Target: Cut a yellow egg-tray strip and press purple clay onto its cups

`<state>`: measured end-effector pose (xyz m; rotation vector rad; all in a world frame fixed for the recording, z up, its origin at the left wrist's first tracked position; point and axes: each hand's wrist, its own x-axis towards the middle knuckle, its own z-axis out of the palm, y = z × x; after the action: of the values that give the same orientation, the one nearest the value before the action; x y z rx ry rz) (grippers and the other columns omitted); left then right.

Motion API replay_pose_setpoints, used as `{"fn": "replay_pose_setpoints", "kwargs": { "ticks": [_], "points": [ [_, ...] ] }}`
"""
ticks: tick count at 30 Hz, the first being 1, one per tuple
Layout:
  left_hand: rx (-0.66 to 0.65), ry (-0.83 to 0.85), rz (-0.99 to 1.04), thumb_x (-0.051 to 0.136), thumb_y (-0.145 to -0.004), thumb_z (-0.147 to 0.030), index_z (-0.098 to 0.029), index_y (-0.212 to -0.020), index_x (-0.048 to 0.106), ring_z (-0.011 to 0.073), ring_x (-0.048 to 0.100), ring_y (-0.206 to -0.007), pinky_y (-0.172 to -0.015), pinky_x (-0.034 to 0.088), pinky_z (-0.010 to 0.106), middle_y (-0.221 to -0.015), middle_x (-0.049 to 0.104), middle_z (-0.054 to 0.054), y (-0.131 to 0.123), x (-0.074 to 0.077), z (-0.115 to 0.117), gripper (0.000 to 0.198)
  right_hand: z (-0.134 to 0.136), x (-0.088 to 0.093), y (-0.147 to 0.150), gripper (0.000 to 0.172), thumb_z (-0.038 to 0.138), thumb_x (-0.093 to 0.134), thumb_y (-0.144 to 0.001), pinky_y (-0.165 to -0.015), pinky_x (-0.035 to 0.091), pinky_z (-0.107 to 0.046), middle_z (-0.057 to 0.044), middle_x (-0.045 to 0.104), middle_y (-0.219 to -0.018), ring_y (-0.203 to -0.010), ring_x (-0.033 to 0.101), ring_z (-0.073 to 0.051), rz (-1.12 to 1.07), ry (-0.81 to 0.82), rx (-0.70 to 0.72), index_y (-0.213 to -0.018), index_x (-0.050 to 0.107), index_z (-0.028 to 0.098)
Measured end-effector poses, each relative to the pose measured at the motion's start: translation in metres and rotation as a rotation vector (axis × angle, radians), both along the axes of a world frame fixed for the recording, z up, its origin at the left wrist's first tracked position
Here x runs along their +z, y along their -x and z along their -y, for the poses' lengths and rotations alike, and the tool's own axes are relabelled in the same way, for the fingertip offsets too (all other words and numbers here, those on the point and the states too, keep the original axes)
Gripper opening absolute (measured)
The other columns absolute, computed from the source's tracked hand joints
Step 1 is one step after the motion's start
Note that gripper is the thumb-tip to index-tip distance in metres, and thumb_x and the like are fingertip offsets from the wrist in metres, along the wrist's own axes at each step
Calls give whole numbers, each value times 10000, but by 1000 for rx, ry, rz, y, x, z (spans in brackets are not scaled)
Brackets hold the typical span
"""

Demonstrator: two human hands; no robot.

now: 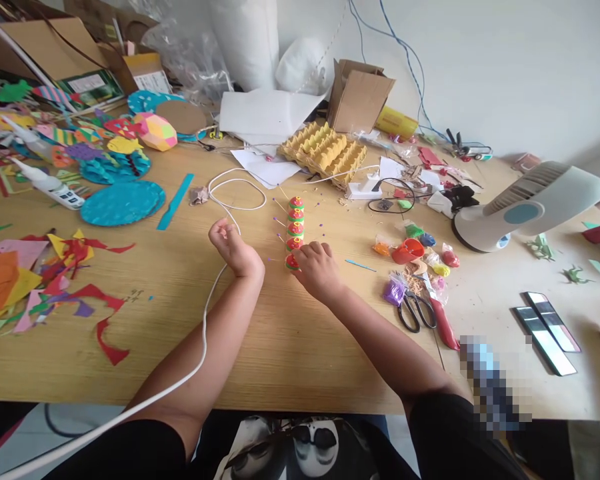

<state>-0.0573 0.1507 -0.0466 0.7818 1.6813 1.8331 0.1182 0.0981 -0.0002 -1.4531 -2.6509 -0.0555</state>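
Note:
A row of small clay pieces (295, 223), red, green and yellow, lies in a line on the wooden table (280, 333), with thin sticks poking out at its sides. My right hand (317, 267) rests at the near end of the row, fingers curled and pressed on the nearest piece. My left hand (230, 247) sits to the left of the row, fingers curled in a loose fist beside a white cable (205, 313). I cannot make out anything inside the left hand.
Scissors (415, 310) and small bags of coloured clay (410, 250) lie to the right. A white fan (525, 207), two phones (547, 330), a yellow egg tray (325, 150), a glue bottle (47, 183), blue paper discs (123, 203) and paper scraps (40, 280) surround the work spot.

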Motion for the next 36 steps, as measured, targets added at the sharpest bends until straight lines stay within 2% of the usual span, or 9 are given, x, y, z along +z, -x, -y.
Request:
{"fn": "replay_pose_setpoints", "kwargs": {
  "ticks": [3,6,15,23,26,29,32,34,36],
  "points": [
    [130,-53,19,261,-992,-317,-230,-1257,394,185,500,-1190,-952,410,319,-1238,470,98,4,4,0,308,-15,-2,12,293,357,681,-920,-957,343,-420,-133,683,-1117,-1095,504,-298,11,-6,10,-1139,643,166],
    [195,-66,56,303,-984,-302,-211,-1208,434,175,550,-1098,-952,432,320,-1187,523,92,7,8,0,275,-27,-5,25,289,367,668,-927,-958,342,-420,-141,677,-1126,-1092,500,-299,15,-12,10,-1128,645,161],
    [346,-113,43,291,-971,-272,-179,-1150,453,205,554,-1152,-1015,433,365,-1169,550,118,12,9,-10,259,-53,-10,60,276,345,656,-931,-979,338,-430,-148,680,-1127,-1109,512,-310,-3,-30,-22,-1105,652,130],
    [356,-131,32,300,-953,-273,-175,-1143,451,219,546,-1163,-1038,425,402,-1182,540,128,15,4,-13,262,-46,-3,67,350,366,668,-917,-1017,335,-464,-166,667,-1151,-1135,505,-318,-62,-3,-65,-1177,635,135],
    [357,-131,37,295,-956,-294,-177,-1152,448,221,544,-1157,-1052,416,416,-1185,534,130,18,-4,-15,274,-29,11,53,384,435,588,-962,-1045,338,-487,-164,626,-1227,-1169,494,-310,-306,61,-89,-1238,608,169],
    [309,-175,32,321,-980,-365,-218,-1173,435,244,516,-1225,-1087,384,451,-1253,508,128,19,-10,-16,268,6,31,33,502,622,357,-1001,-1012,423,-441,-121,596,-1174,-1107,522,-249,-967,331,-16,-1166,582,204],
    [302,-181,41,350,-985,-430,-247,-1158,438,273,520,-1231,-1051,406,479,-1237,514,120,18,-12,-16,267,56,54,23,704,748,42,-948,-832,543,-426,-63,559,-1015,-930,539,-211,-1629,951,25,-1115,519,259],
    [312,-181,19,352,-972,-400,-240,-1142,443,259,545,-1181,-1017,433,455,-1198,519,112,15,-11,-16,251,92,67,28,733,812,26,-896,-739,573,-414,-42,544,-975,-857,528,-198,-1831,1375,61,-1075,503,285],
    [334,-191,0,351,-944,-319,-221,-1122,450,230,559,-1116,-984,450,414,-1139,528,102,14,-9,-15,226,123,75,44,792,880,21,-830,-680,584,-413,-42,550,-945,-803,536,-200,-1854,1639,147,-1057,509,299]
  ]
}}
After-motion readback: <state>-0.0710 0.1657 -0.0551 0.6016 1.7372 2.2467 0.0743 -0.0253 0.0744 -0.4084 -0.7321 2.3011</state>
